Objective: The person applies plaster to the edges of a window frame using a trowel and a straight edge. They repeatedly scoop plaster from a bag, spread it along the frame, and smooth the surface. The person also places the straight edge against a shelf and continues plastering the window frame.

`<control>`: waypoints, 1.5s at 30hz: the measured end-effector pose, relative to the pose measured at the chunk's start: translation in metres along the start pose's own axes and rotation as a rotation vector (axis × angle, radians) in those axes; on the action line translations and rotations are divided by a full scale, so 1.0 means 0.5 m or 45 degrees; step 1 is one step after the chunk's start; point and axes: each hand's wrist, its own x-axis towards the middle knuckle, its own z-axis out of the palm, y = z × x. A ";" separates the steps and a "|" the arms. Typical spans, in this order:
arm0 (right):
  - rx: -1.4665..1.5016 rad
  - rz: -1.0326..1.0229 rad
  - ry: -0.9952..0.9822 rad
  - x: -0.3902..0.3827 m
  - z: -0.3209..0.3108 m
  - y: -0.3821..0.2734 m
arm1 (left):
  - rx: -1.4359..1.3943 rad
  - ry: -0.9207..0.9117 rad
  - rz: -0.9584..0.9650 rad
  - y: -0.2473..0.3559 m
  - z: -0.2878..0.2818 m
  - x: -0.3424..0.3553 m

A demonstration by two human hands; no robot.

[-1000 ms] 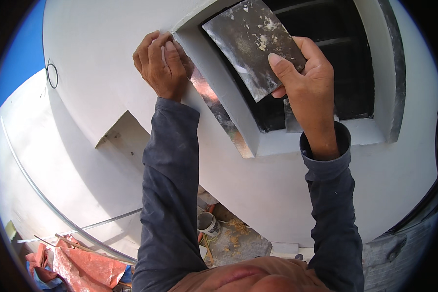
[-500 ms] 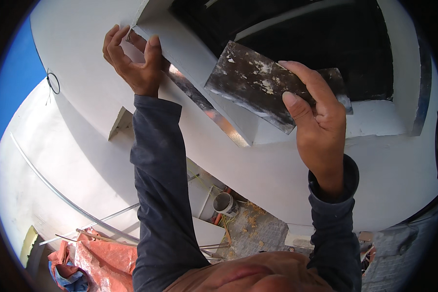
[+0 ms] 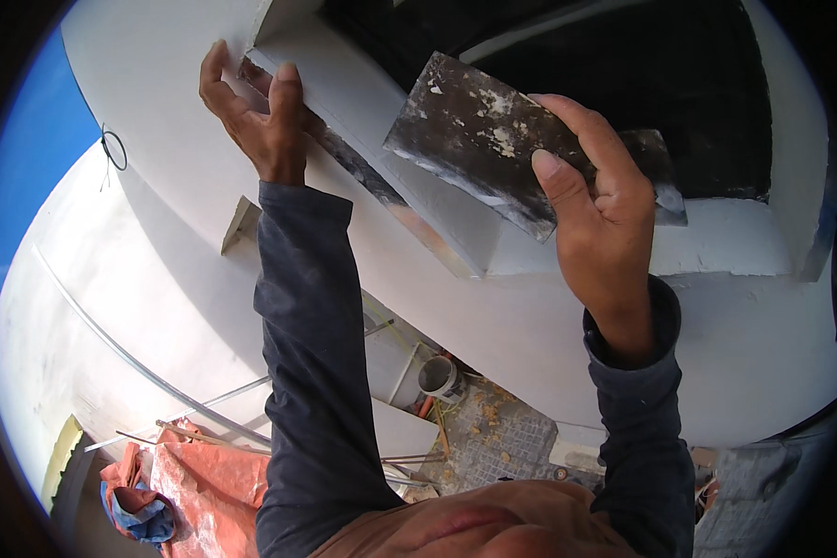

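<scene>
My left hand is up at the left edge of a white window recess. Its thumb and fingers curl around a long metal straightedge, which runs slantwise down along the recess's outer corner. In my right hand is a dark, flat, rectangular plastering blade, spotted with pale dried plaster. My thumb lies on its face and the index finger along its upper edge; the other fingers are hidden behind it. The blade is tilted in front of the opening, its lower left edge near the white inner side.
The window opening is dark. A curved white wall surrounds it, with a small notch at left. Far below are a bucket, paving and an orange tarp. A thin loop hangs at left.
The view has shifted slightly. My right hand and the blade have moved a little up and left. The straightedge shines less; my left hand stays on it, its fingers slightly changed.
</scene>
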 end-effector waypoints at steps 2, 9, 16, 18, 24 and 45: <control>0.045 -0.007 0.043 0.006 0.011 0.006 | -0.048 0.060 0.045 0.004 0.007 -0.001; 0.155 -0.001 0.060 0.030 0.048 0.019 | -0.128 0.036 0.011 0.014 0.012 -0.005; 0.095 -0.153 0.111 0.059 0.075 0.030 | -0.156 0.052 0.043 0.011 0.014 -0.005; 0.087 -0.147 0.112 0.063 0.077 0.029 | -0.176 0.067 0.057 0.011 0.018 -0.007; 0.086 -0.095 0.104 0.065 0.075 0.025 | -0.179 0.067 0.096 0.007 0.016 -0.006; 0.130 -0.032 0.058 0.071 0.075 0.020 | -0.099 0.053 0.159 -0.008 0.008 -0.002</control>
